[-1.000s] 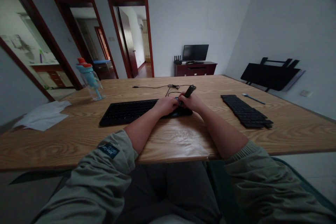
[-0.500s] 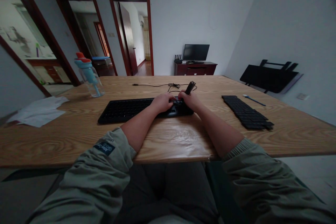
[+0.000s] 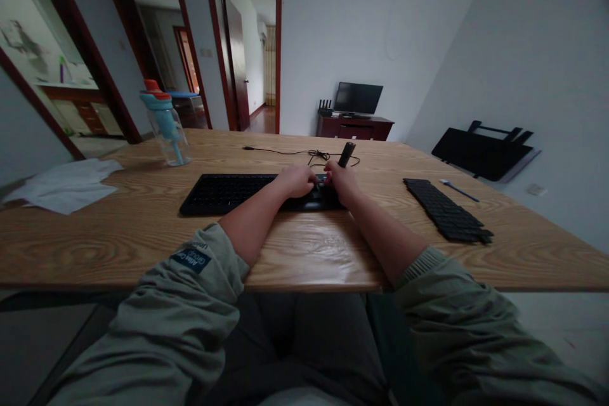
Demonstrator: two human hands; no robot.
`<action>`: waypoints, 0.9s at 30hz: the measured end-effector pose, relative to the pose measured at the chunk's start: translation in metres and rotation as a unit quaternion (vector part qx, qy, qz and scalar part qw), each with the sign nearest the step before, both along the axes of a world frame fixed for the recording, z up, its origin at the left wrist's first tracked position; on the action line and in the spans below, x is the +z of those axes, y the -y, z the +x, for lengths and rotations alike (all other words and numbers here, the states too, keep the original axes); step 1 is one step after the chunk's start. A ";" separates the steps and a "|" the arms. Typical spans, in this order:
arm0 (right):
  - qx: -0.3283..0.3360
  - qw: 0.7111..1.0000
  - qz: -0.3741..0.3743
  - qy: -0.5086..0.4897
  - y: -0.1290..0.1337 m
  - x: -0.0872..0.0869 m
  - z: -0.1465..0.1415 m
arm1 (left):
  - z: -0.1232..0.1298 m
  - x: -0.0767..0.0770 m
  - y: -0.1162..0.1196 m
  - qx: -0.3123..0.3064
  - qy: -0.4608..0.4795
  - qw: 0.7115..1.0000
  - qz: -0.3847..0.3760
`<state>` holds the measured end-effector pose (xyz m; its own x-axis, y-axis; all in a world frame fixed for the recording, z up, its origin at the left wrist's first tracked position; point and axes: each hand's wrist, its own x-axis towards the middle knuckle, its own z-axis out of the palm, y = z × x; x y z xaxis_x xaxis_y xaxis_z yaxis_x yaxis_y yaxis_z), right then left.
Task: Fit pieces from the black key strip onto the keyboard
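Note:
A black keyboard (image 3: pixel 228 193) lies on the wooden table in front of me. Both of my hands are over its right part. My right hand (image 3: pixel 341 181) is closed round a black-handled tool (image 3: pixel 347 153), whose handle sticks up past the fist; its lower end is hidden among the keys. Close beside it, my left hand (image 3: pixel 297 181) rests on the keyboard with fingers curled in towards the tool. Whatever its fingertips pinch is too small to make out. To the right, black keycaps (image 3: pixel 445 209) lie packed together in stepped rows.
A small blue brush (image 3: pixel 459 190) lies beyond the keycaps. Behind the keyboard is a coiled black cable (image 3: pixel 318 154). A clear bottle with a red and blue lid (image 3: pixel 167 130) stands at the left, near white tissue paper (image 3: pixel 66 184). The table's front edge (image 3: pixel 314 288) runs before me.
My view has shifted slightly. Both hands stay at the keyboard's right part, the right one still round the tool, which stands a little more upright.

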<state>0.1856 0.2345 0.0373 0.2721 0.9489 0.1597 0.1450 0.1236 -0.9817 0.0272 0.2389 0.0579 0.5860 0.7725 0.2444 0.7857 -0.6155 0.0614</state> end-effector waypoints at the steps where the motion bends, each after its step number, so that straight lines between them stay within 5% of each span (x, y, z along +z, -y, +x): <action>1: -0.014 1.000 0.001 0.000 -0.001 0.000 -0.002 | -0.008 0.003 -0.002 0.023 0.009 1.000 0.005; 5: -0.049 0.999 0.007 0.013 -0.003 0.001 -0.008 | -0.056 0.009 -0.017 0.134 0.050 0.990 0.012; 10: -0.059 0.995 0.001 0.080 -0.006 0.005 -0.017 | -0.103 -0.004 -0.031 0.223 0.009 0.974 -0.048; 22: -0.053 0.954 0.058 0.289 -0.013 0.007 -0.036 | -0.096 -0.014 -0.034 0.220 -0.016 0.974 -0.047; 24: -0.054 0.961 0.055 0.267 -0.014 0.008 -0.034 | -0.097 -0.014 -0.034 0.219 -0.013 0.974 -0.052; 27: -0.057 0.992 0.029 0.106 -0.015 0.009 -0.020 | -0.099 -0.013 -0.034 0.208 -0.011 0.976 -0.057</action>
